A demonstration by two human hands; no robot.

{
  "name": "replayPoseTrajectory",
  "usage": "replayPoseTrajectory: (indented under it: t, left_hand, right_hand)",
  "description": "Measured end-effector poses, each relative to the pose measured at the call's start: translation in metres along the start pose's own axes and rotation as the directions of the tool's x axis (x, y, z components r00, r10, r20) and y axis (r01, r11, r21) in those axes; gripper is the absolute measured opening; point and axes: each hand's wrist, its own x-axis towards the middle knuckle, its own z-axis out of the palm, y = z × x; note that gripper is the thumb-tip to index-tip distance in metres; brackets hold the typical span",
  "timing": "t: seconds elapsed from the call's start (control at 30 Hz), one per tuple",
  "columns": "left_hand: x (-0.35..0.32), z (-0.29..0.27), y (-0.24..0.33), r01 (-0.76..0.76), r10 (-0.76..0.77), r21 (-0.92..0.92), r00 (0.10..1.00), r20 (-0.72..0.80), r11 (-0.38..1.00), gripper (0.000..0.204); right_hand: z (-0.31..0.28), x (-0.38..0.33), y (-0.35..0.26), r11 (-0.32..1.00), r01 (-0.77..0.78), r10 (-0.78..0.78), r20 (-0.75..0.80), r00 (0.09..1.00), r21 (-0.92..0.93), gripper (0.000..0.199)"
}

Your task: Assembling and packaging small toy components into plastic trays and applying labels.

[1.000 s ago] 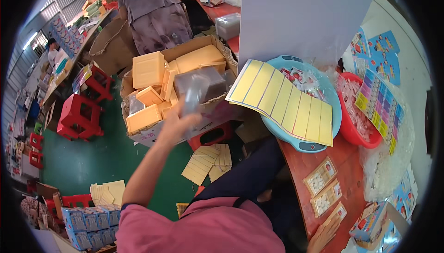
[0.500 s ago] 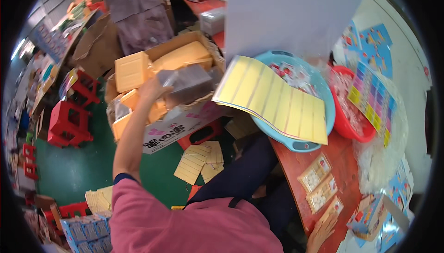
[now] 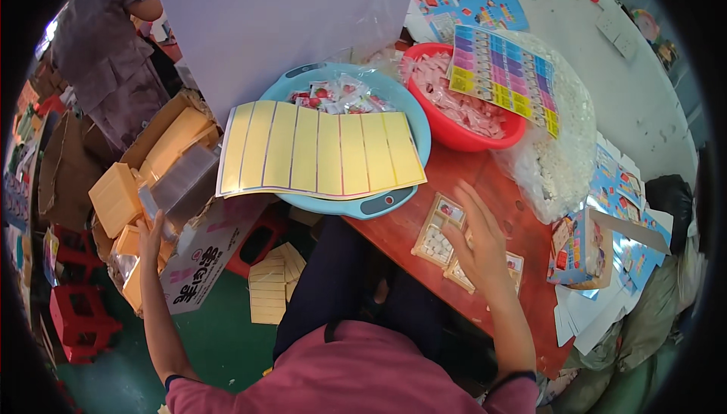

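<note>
My left hand is at the near side of a cardboard box, its fingers apart among yellow plastic trays. Beside its fingertips lies a stack of clear, greyish plastic pieces; whether it touches them I cannot tell. My right hand hovers over the red table, fingers spread, with nothing in it. Below and beside it lie small yellowish compartment trays holding white pieces, partly covered by the hand.
A blue basin with small packets stands ahead, a striped yellow sheet across it. To its right is a red bowl of pink packets under a colourful sheet. A bag of white pieces and a printed carton stand further right.
The view has swung right. My right hand has risen from the table's near edge and moved over the trays. My left hand has shifted from atop the clear pieces to the box's near side.
</note>
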Motion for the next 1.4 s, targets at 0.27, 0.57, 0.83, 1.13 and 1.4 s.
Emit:
replayPoseTrajectory:
  t: [0.27, 0.57, 0.83, 1.13, 1.4]
  left_hand:
    - [-0.110, -0.046, 0.199, -0.594, 0.573, -0.091, 0.799, -0.183, 0.800, 0.060]
    - [-0.197, -0.021, 0.351, -0.933, 0.941, -0.218, 0.316, -0.120, 0.286, 0.061]
    - [-0.235, 0.028, 0.413, -0.881, 0.906, -0.208, 0.413, 0.095, 0.424, 0.070]
    - [-0.236, 0.032, 0.416, -0.917, 0.934, -0.184, 0.356, 0.023, 0.354, 0.048]
    - [-0.244, 0.032, 0.446, -0.873, 0.869, -0.055, 0.473, 0.142, 0.484, 0.036]
  right_hand:
    - [0.065, 0.149, -0.001, 0.891, -0.144, 0.263, 0.231, 0.937, -0.431, 0.056]
    - [0.098, 0.183, 0.024, 0.807, -0.270, 0.472, 0.298, 0.830, -0.526, 0.059]
    - [0.094, 0.175, 0.030, 0.881, -0.085, 0.258, 0.324, 0.910, -0.465, 0.043]
    - [0.057, 0.147, 0.059, 0.869, -0.295, 0.159, 0.342, 0.926, 0.397, 0.031]
    - [0.023, 0.076, 0.071, 0.646, -0.371, 0.308, 0.218, 0.926, 0.667, 0.026]
